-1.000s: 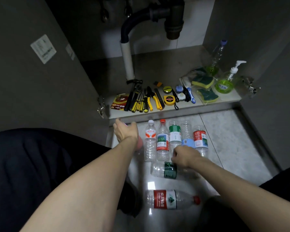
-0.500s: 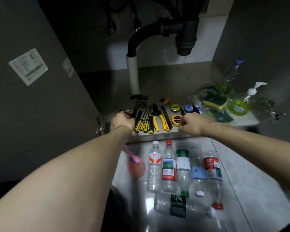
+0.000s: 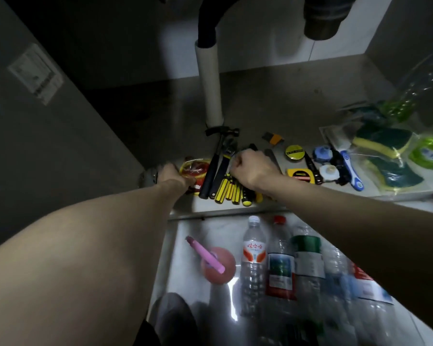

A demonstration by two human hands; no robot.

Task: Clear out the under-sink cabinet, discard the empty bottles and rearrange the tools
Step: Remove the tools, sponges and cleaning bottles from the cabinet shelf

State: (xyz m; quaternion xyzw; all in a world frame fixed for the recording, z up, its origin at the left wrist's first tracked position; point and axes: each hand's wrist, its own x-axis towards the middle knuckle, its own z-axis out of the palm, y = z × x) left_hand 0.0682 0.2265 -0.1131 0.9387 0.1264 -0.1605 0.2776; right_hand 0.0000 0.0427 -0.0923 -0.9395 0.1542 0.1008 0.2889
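On the cabinet floor (image 3: 298, 101) lies a row of tools: a hammer (image 3: 216, 151), a wrench (image 3: 227, 156), yellow-handled screwdrivers (image 3: 231, 188), a tape measure (image 3: 301, 173) and a round yellow tin (image 3: 294, 152). My right hand (image 3: 254, 168) has its fingers curled down over the screwdriver shafts; its fingertips are hidden. At the left end of the row, my left hand (image 3: 171, 174) grips the edge of a red and yellow packet (image 3: 196, 169). Several empty plastic bottles (image 3: 254, 258) lie side by side on the tiled floor below the cabinet's edge.
A white drain pipe (image 3: 209, 83) stands right behind the hammer. Green sponges (image 3: 383, 139), a blue-handled scraper (image 3: 350, 168) and a green soap bottle (image 3: 428, 153) fill the cabinet's right side. A pink plunger (image 3: 218, 264) lies left of the bottles. The open door (image 3: 35, 121) stands at left.
My view has moved closer to the cabinet. My right hand has shifted left from the tape measure onto the screwdrivers. My left hand sits slightly left, at the packet's edge.
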